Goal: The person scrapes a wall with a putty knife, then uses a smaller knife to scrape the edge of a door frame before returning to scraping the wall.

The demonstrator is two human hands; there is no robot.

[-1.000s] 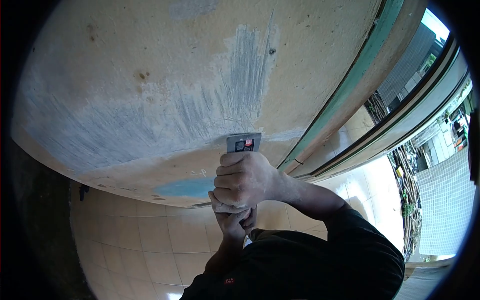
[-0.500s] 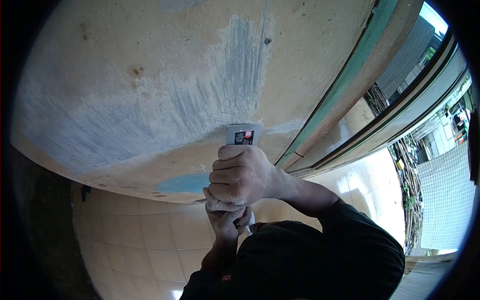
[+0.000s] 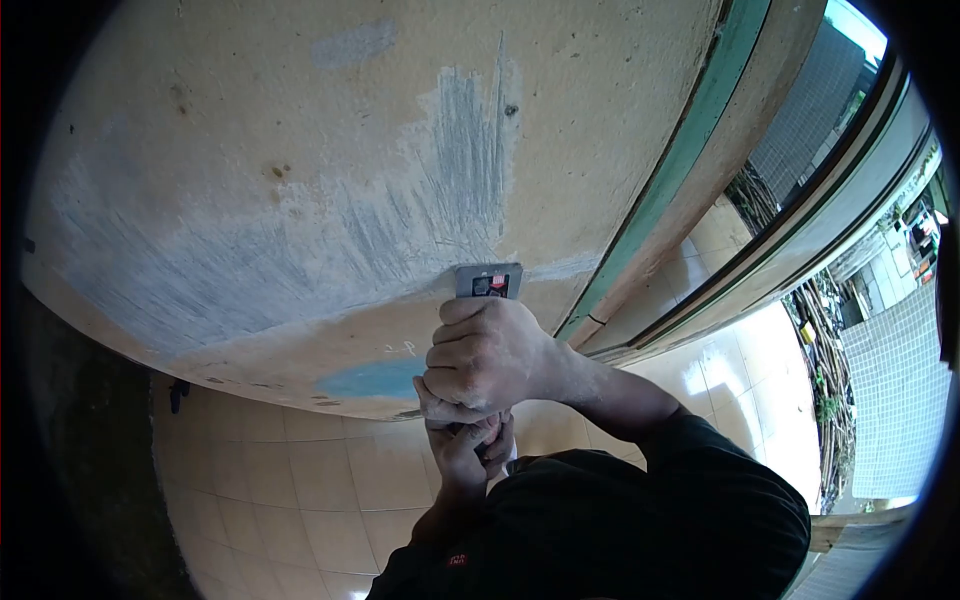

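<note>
My right hand point(image 3: 487, 358), dusty and closed, wraps round a scraper point(image 3: 489, 279) whose flat grey metal blade shows above the fist. The blade's end meets the wall point(image 3: 590, 150) at the lower edge of a scratched grey-white patch point(image 3: 380, 235). Just below, my left hand point(image 3: 470, 450) is closed round the lower part of the same tool, which the fingers mostly hide. A light blue patch point(image 3: 370, 379) marks the wall left of my hands.
A green strip point(image 3: 690, 140) and a window frame point(image 3: 790, 215) run down the right side. Beige floor tiles point(image 3: 310, 470) lie below. Outside at the far right are piled sticks point(image 3: 825, 400) and a pale mesh sheet point(image 3: 895, 400).
The wall and its patches sit slightly lower and further left in view. Both hands and the scraper appear a little lower, with the grip unchanged; the blade looks darker.
</note>
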